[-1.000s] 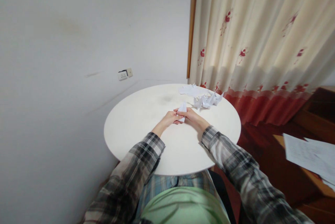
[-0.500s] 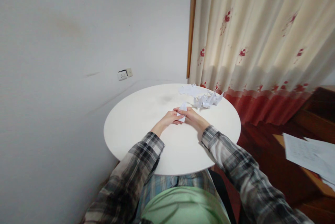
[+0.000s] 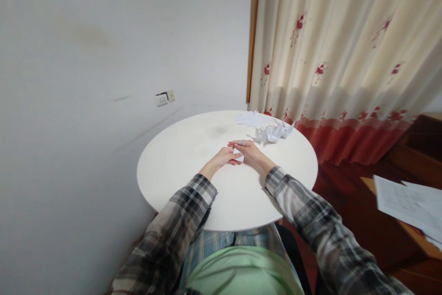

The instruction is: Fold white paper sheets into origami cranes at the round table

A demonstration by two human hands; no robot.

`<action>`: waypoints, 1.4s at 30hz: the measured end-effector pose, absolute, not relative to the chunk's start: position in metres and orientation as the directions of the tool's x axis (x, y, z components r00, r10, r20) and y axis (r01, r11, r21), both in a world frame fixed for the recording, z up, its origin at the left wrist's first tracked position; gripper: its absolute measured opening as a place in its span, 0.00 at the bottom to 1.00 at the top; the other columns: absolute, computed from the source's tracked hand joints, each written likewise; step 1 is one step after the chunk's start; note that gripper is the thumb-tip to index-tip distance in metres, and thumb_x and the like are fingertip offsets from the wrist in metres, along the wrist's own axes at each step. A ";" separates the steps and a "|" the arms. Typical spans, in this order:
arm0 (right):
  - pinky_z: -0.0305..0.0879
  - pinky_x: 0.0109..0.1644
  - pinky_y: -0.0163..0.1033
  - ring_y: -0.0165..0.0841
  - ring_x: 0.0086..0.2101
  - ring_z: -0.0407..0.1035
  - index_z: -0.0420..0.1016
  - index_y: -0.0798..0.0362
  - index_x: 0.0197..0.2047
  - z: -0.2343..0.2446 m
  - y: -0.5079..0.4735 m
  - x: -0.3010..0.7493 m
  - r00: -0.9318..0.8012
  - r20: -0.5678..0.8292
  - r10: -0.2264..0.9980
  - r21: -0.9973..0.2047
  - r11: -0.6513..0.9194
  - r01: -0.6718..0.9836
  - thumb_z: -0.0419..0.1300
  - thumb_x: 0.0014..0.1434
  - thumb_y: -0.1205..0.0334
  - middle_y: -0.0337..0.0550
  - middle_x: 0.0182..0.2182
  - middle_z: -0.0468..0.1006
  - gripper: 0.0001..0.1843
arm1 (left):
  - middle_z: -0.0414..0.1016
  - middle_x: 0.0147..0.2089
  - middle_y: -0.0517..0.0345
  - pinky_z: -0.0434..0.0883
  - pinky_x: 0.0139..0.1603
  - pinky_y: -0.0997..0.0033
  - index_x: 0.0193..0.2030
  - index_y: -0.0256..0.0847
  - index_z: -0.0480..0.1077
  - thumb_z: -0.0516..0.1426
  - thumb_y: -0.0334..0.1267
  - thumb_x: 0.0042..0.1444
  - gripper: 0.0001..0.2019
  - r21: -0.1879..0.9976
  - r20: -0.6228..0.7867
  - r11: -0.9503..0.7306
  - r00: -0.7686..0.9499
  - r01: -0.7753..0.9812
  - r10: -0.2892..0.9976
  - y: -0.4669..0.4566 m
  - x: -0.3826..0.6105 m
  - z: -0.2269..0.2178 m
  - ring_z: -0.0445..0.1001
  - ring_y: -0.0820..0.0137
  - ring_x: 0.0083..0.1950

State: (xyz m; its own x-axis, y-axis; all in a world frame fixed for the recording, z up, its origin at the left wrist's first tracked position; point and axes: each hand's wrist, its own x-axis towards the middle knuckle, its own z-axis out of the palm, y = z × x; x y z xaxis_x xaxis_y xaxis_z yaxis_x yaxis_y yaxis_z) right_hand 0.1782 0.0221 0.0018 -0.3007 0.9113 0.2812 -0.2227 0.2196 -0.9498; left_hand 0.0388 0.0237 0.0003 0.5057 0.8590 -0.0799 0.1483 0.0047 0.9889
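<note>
A small folded piece of white paper (image 3: 238,156) lies between my two hands on the round white table (image 3: 179,170). My left hand (image 3: 225,156) pinches its left side with curled fingers. My right hand (image 3: 250,153) presses down on it from the right, its fingers laid over the paper's top, so most of the paper is hidden. Both forearms wear a plaid shirt.
Several folded and crumpled white paper pieces (image 3: 272,131) lie at the table's far right, by a flat sheet (image 3: 250,118). A cream curtain (image 3: 331,55) with red flowers hangs behind. Loose sheets (image 3: 407,205) rest on a wooden surface at right. The white wall (image 3: 103,78) stands left.
The folded paper stood up with its tip above my fingers; now it is pressed down flat under my right hand's fingers. My hands stayed in the same place.
</note>
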 end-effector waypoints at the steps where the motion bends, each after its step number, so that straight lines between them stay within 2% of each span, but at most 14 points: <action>1: 0.65 0.41 0.39 0.32 0.34 0.70 0.78 0.56 0.34 0.002 0.022 0.178 -0.298 0.287 0.910 -0.949 0.228 -0.218 0.66 0.42 0.55 0.46 0.36 0.78 0.16 | 0.74 0.26 0.54 0.68 0.29 0.77 0.32 0.30 0.70 0.64 0.41 0.42 0.16 0.989 -0.077 0.003 0.507 0.146 0.859 0.023 0.039 0.001 0.74 0.73 0.27; 7: 0.66 0.31 0.37 0.32 0.29 0.70 0.75 0.55 0.39 0.001 0.019 0.179 -0.266 0.239 0.934 -0.958 0.183 -0.220 0.64 0.45 0.53 0.46 0.33 0.78 0.18 | 0.75 0.28 0.55 0.67 0.27 0.78 0.39 0.32 0.68 0.64 0.40 0.43 0.18 0.990 -0.075 0.001 0.524 0.141 0.849 0.019 0.039 0.005 0.74 0.73 0.26; 11: 0.66 0.31 0.37 0.33 0.30 0.70 0.74 0.55 0.40 0.003 0.018 0.178 -0.253 0.236 0.938 -0.955 0.176 -0.239 0.64 0.46 0.53 0.48 0.35 0.78 0.20 | 0.75 0.27 0.55 0.68 0.28 0.77 0.42 0.32 0.67 0.63 0.39 0.45 0.19 0.989 -0.082 0.004 0.531 0.147 0.843 0.018 0.039 0.006 0.74 0.73 0.25; 16: 0.65 0.36 0.36 0.32 0.33 0.69 0.76 0.56 0.39 0.005 0.013 0.174 -0.209 0.274 0.939 -0.950 0.229 -0.214 0.62 0.48 0.56 0.48 0.37 0.77 0.16 | 0.74 0.25 0.54 0.68 0.30 0.76 0.34 0.30 0.69 0.63 0.40 0.45 0.15 0.987 -0.096 0.013 0.516 0.163 0.851 0.019 0.039 0.004 0.73 0.74 0.25; 20: 0.65 0.32 0.35 0.31 0.30 0.69 0.74 0.56 0.42 0.006 0.011 0.175 -0.185 0.249 0.951 -0.958 0.214 -0.190 0.61 0.50 0.54 0.48 0.37 0.77 0.18 | 0.74 0.25 0.53 0.68 0.29 0.77 0.31 0.30 0.70 0.64 0.41 0.42 0.16 0.986 -0.102 0.016 0.533 0.163 0.840 0.019 0.039 0.004 0.73 0.75 0.25; 28: 0.63 0.27 0.33 0.31 0.29 0.69 0.72 0.56 0.44 0.005 0.013 0.177 -0.196 0.245 0.950 -0.963 0.214 -0.164 0.59 0.49 0.48 0.50 0.38 0.77 0.23 | 0.75 0.28 0.53 0.67 0.27 0.78 0.32 0.30 0.70 0.66 0.43 0.38 0.18 0.988 -0.101 0.019 0.553 0.152 0.827 0.020 0.038 0.004 0.74 0.73 0.26; 38: 0.66 0.32 0.36 0.33 0.31 0.70 0.73 0.54 0.44 0.006 0.018 0.181 -0.160 0.278 0.947 -0.959 0.265 -0.100 0.58 0.50 0.44 0.48 0.34 0.78 0.25 | 0.76 0.31 0.50 0.68 0.28 0.77 0.32 0.30 0.71 0.65 0.43 0.39 0.18 0.987 -0.106 0.014 0.578 0.162 0.809 0.020 0.038 0.003 0.74 0.72 0.28; 42: 0.66 0.33 0.37 0.33 0.31 0.71 0.72 0.54 0.44 0.004 0.021 0.182 -0.170 0.309 0.936 -0.945 0.282 -0.164 0.59 0.47 0.42 0.49 0.36 0.78 0.28 | 0.76 0.30 0.50 0.68 0.29 0.76 0.32 0.30 0.72 0.66 0.43 0.38 0.19 0.987 -0.107 0.014 0.583 0.161 0.805 0.020 0.037 0.002 0.74 0.72 0.28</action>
